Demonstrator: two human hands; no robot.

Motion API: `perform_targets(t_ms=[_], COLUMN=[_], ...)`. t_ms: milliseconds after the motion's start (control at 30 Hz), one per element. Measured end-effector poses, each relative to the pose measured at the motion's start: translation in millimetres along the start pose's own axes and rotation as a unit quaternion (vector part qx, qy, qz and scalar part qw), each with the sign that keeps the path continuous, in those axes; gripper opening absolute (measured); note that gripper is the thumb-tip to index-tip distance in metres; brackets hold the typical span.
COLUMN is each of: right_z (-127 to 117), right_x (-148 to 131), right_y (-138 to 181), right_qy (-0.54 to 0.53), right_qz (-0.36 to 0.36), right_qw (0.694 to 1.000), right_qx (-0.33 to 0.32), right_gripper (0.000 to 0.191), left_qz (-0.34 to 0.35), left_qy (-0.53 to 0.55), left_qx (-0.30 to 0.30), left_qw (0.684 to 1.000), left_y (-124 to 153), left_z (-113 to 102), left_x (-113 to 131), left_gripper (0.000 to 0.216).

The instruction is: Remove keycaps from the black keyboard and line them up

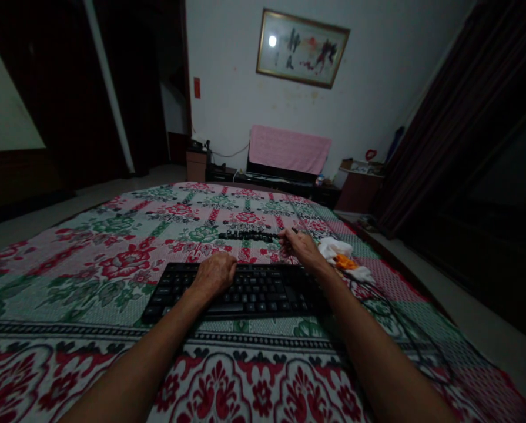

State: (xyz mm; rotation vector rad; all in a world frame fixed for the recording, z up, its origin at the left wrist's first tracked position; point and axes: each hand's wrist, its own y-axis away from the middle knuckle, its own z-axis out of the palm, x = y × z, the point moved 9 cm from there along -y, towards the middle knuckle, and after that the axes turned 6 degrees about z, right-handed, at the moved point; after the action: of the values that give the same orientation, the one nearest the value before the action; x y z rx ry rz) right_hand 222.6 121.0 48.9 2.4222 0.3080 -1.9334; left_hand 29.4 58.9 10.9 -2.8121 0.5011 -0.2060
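A black keyboard (263,291) lies flat on the patterned bedspread in front of me. My left hand (216,271) rests on its upper left half, fingers curled under and closed; what they hold, if anything, is hidden. Beyond the keyboard, small black keycaps (247,235) lie in a loose row on the cloth. At the right end of that row is my right hand (301,245), its fingers pinched together. A small dark piece that looks like a keycap shows at these fingers. The keyboard's right end is dark and partly covered by my right forearm.
White cloth or tissue with an orange piece (345,262) lies right of my right hand. A black cable (404,320) trails over the bedspread (263,376) on the right. Against the far wall, a pink towel (289,150) drapes over a dark screen on a low cabinet.
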Motion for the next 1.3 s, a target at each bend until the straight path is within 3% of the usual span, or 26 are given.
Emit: perform_targets(t_ms=[133,267,700,1300], right_z=[22,37,61,74], right_x=[-5,-2,-3,-12], right_y=[24,34,37,36], right_qy=[0.005,0.051,0.191,0.273], right_qz=[0.005,-0.002,-0.125,-0.147], right_qw=[0.995,0.986,0.957,0.928], right_qx=[-0.098,-0.157,-0.181,-0.209], right_gripper=[0.034,0.032,0.023,0.026], left_qz=[-0.003,-0.005,-0.005,-0.012], left_qy=[0.003,-0.001,-0.015,-0.012], left_qx=[0.006,0.009,-0.013,-0.010], left_qw=[1.000,1.000,1.000,1.000], left_y=[0,1,1,1], left_z=[1,-1,-4,-3], left_x=[-1,-1,3,1], left_gripper=[0.029,0.028,0.031,0.032])
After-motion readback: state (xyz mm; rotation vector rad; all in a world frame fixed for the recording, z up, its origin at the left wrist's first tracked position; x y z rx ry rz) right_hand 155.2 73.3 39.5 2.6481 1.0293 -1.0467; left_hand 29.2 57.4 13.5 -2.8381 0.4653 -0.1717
